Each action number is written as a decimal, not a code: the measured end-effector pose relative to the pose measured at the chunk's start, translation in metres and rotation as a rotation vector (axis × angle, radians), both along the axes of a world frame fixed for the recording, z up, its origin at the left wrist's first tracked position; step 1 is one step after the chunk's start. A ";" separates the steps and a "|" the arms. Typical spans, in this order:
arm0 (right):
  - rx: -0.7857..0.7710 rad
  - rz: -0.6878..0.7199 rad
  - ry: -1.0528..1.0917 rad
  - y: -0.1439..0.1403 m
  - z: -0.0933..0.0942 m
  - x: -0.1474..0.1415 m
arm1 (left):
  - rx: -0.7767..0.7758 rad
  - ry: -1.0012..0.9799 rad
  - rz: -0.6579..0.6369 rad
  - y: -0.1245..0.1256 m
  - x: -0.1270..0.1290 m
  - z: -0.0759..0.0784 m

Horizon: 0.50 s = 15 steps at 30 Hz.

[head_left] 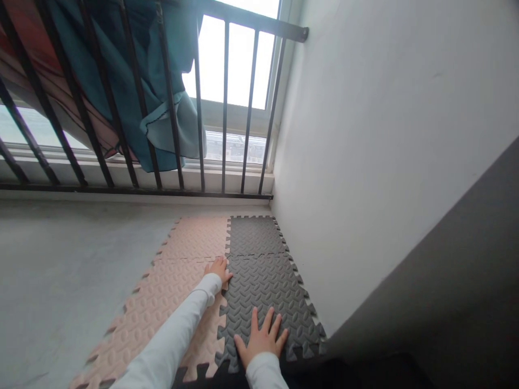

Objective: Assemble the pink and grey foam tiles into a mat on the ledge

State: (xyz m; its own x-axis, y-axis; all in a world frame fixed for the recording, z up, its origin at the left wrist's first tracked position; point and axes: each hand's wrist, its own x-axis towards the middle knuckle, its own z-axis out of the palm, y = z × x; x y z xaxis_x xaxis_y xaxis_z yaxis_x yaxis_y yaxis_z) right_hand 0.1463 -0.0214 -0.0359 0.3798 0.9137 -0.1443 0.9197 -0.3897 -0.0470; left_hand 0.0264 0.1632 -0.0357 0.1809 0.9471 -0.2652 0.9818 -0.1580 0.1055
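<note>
My left hand lies on the near pink foam mat tile, at its inner far corner beside the seam, with its fingers stretched out. Flat on the near dark grey foam mat tile rests my right hand, its fingers spread wide. Both tiles have toothed edges. Along the lower part of the seam between them, the teeth look only partly meshed. Beyond them, a far pink tile and a far dark grey tile lie side by side.
A white wall rises along the right edge of the mat. Behind the tiles stands a black metal railing before a window, with a teal cloth hanging behind the bars. Grey floor extends to the left.
</note>
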 end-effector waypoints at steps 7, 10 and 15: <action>-0.091 -0.017 0.015 0.005 0.005 -0.002 | -0.014 -0.009 -0.102 -0.002 -0.023 -0.011; -0.084 -0.014 0.018 0.004 0.006 -0.001 | 0.035 0.027 -0.045 -0.008 -0.031 -0.016; -0.082 -0.019 0.023 0.003 0.007 -0.002 | 0.000 0.024 -0.023 -0.007 -0.034 -0.009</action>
